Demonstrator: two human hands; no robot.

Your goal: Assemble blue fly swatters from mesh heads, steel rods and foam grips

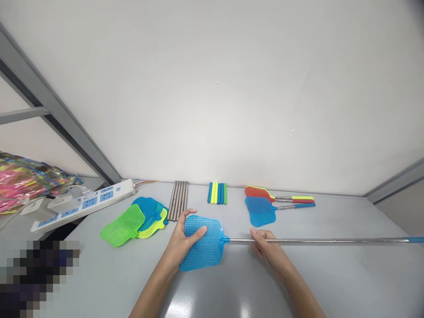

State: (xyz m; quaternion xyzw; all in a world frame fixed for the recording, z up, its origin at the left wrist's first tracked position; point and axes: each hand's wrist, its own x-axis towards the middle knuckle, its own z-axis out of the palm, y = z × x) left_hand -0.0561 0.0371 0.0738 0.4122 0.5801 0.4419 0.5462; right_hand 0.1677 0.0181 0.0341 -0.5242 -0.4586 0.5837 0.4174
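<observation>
A blue fly swatter head [207, 247] lies on the grey table [331, 282] in front of me. My left hand [183, 240] grips its left edge, thumb on top of the mesh. A long extended metal rod [331, 240] runs right from the head to a blue handle tip [418, 240]. My right hand [265, 245] pinches the rod close to the head.
Loose green, yellow and blue swatter heads [135, 221] lie at left. Metal rods [178, 204] and coloured handle grips [217, 193] sit near the wall. Three finished swatters [265, 203] lie at right. A white power strip [86, 203] and colourful packaging [23, 181] are far left.
</observation>
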